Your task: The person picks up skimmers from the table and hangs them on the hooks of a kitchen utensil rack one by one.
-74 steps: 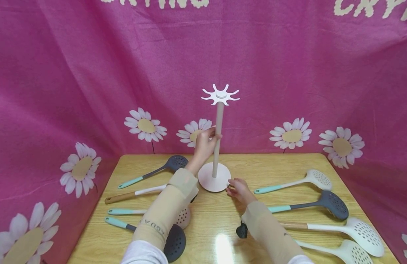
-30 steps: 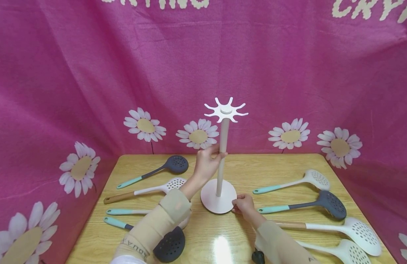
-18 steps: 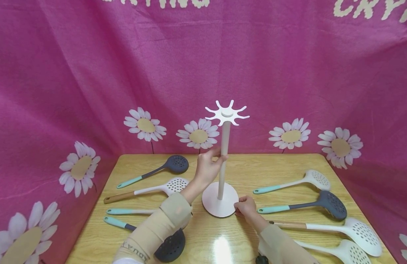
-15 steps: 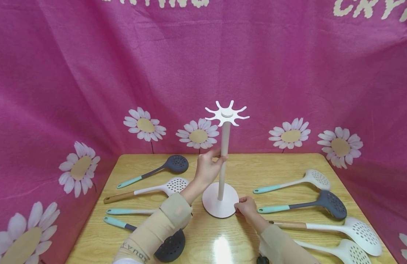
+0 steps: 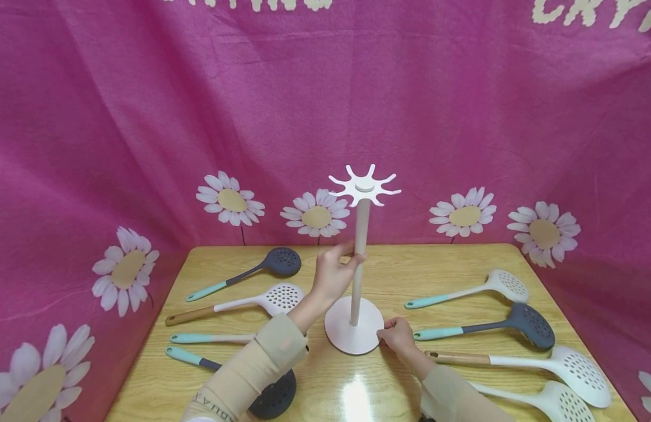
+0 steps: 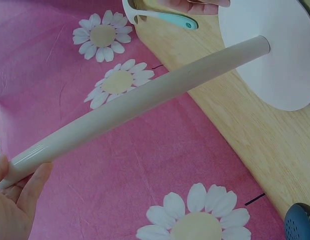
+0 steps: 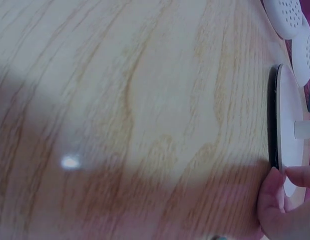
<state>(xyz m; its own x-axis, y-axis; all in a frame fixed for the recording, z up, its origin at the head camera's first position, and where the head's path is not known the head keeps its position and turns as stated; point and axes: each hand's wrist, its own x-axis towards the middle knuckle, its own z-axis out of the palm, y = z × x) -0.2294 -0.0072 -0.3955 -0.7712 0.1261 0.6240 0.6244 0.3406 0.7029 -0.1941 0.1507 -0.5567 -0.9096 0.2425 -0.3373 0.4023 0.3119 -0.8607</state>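
A white utensil stand rises upright at the middle of the table, with a round base and a ring of hooks on top. My left hand holds its pole around mid-height, thumb and fingers on opposite sides. In the left wrist view the pole runs from that hand down to the disc. Low at the base's right edge, my right hand pinches the rim. The right wrist view shows the thumb over the white disc and a finger at its dark underside.
Several skimmers and slotted turners lie on both sides of the wooden table. On the left are a dark skimmer and a wooden-handled white turner; my left sleeve covers part of others. A dark skimmer lies right. Pink flowered cloth hangs behind.
The utensil stand has come toward me and slightly right, with both hands on it. Early on, the right fingers were straighter at the base's edge; now they pinch it. Movement is slight over the last half second.
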